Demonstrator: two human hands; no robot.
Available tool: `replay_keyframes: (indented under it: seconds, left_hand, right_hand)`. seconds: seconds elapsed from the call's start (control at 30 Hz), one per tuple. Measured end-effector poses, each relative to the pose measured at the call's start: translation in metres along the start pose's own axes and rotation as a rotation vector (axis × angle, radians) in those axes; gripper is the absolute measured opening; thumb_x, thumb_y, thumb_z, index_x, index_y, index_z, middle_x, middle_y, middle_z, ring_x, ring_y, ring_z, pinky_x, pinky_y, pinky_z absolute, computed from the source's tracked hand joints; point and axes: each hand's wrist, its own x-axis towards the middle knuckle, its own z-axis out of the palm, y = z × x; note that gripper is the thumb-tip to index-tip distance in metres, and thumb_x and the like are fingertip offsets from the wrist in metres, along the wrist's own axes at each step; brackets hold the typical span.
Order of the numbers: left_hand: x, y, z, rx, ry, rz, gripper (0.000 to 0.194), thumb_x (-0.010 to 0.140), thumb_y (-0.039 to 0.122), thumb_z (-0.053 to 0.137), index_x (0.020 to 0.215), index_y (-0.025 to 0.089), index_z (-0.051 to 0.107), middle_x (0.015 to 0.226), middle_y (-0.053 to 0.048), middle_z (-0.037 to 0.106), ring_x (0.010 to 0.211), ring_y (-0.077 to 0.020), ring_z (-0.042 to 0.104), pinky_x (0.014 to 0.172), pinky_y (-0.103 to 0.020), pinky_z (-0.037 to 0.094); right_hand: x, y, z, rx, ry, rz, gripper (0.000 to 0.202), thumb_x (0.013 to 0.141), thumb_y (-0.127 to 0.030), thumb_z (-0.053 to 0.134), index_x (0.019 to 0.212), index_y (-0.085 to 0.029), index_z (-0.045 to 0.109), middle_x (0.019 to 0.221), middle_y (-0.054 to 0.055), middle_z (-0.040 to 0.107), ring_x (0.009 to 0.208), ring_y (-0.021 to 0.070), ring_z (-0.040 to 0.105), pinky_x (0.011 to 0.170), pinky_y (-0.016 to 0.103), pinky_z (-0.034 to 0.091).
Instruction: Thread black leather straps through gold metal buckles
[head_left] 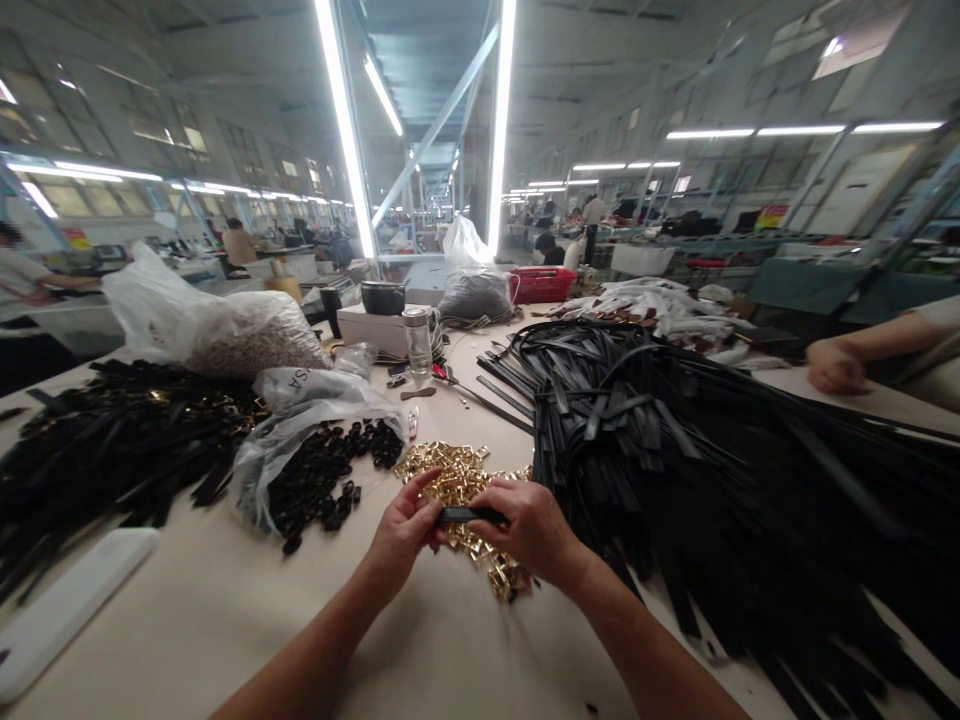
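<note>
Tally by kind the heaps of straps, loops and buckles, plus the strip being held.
Black strap heaps: 2
Black loop heap: 1
Gold buckle heap: 1
Held black strip: 1
Total: 5

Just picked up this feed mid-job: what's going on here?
The left hand and right hand hold a black strap between them, over a pile of gold-coloured buckles. Small black loops spill from a plastic bag to the left, and a big heap of black straps lies to the right. Whether a buckle sits on the held strap can't be made out.
</note>
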Motion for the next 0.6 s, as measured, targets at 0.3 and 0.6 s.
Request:
replay_keyframes:
  seconds: [0.3,0.6]
  left_hand:
    - [-0.0024,-0.0011,-0.0016,0.026,-0.044,0.003,0.048,0.078,0.036,0.068,0.121,0.018,0.056,0.063,0.004,0.055,0.047,-0.0073,0.051,0.047,-0.019,0.039]
    - [-0.0094,0.0079,0.0049,0.648,-0.129,0.426,0.015,0.080,0.031,0.067,0.086,0.019,0.073,0.091,-0.008,0.067,0.089,-0.0197,0.061,0.079,-0.031,0.050]
  right_hand:
    - [-0.0020,-0.0040,-0.0015,0.057,-0.016,0.058,0.006,0.077,-0.021,0.069,0.073,-0.019,0.066,0.068,-0.002,0.063,0.063,0.0113,0.057,0.059,0.020,0.036]
    - [-0.0024,-0.0084,0.0059,-0.094,-0.055,0.013,0.008,0.078,-0.021,0.068,0.072,-0.019,0.064,0.068,-0.001,0.063,0.064,0.0121,0.058,0.059,0.022,0.033]
